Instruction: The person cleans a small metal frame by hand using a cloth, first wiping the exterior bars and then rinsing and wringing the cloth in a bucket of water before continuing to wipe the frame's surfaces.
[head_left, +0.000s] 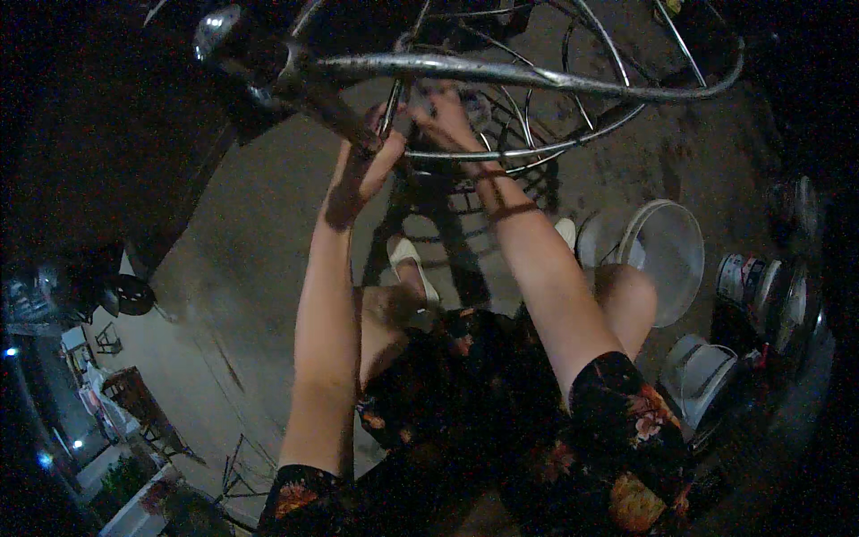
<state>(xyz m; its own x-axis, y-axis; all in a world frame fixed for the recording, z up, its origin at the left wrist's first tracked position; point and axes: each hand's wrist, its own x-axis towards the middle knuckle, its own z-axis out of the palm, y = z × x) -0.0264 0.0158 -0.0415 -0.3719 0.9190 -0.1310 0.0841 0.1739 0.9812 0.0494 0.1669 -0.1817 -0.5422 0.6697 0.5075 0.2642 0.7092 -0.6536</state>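
A shiny metal tube frame (501,70) with curved rings and thin rods fills the top of the head view. My left hand (380,159) is closed around a thin upright rod, just under the thick tube joint (331,112). Close to its right, inside the frame, my right hand (446,116) has its fingers curled in. What those fingers hold is too dim and blurred to tell. Tube shadows fall across my wrists, and parts of both hands' fingers are hidden behind the metal.
To the right stand a large white bucket (673,259), a smaller pale bucket (702,380) and a printed tub (741,279). My pale shoes (412,261) rest on the grey floor below the frame. Chairs and a small table (148,407) are at far left.
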